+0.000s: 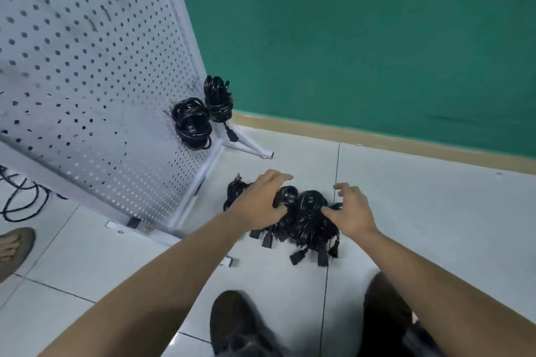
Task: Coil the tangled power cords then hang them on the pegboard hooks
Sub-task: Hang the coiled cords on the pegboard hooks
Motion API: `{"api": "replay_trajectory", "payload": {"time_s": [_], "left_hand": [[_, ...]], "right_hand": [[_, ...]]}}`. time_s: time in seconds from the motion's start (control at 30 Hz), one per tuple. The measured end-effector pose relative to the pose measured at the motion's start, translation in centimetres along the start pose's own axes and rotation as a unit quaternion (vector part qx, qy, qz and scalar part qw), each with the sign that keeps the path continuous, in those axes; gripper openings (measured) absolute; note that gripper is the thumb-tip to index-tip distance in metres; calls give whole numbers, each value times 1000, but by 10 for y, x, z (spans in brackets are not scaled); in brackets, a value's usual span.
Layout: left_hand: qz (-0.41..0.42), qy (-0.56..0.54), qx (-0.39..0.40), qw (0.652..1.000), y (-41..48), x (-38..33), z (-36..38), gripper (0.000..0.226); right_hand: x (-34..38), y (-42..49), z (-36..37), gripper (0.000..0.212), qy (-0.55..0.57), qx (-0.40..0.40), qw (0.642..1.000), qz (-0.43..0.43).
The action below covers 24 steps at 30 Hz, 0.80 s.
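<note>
Head view: both hands are down on the pile of cords on the floor, just beside the foot of the pegboard.
Left hand lies over the pile's left part with its thumb side sunk in the cords; blurred, so cannot tell if its fingers grasp anything. Right hand has its thumb touching the pile and its other fingers bent and lifted clear, released, holding nothing. One coil and a second coil hang low on the pegboard. Risk: plugs stick out all over, so pulling one cord likely drags the whole lump or tightens a knot. A slack coil could spring apart before reaching a hook.
</note>
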State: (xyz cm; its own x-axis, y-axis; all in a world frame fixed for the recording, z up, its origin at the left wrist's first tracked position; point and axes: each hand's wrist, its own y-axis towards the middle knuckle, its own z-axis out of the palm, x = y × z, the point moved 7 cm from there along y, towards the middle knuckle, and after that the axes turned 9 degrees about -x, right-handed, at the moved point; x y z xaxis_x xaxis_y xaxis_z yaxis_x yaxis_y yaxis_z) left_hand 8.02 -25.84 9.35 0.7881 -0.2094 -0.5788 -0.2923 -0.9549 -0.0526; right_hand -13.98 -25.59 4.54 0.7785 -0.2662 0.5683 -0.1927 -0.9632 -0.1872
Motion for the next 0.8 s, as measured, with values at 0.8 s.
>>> {"api": "replay_trajectory", "payload": {"time_s": [0.8], "left_hand": [[-111, -47, 64, 991, 16, 41, 70, 75]], "right_hand": [[-2, 2, 89, 78, 7, -13, 999, -48]]}}
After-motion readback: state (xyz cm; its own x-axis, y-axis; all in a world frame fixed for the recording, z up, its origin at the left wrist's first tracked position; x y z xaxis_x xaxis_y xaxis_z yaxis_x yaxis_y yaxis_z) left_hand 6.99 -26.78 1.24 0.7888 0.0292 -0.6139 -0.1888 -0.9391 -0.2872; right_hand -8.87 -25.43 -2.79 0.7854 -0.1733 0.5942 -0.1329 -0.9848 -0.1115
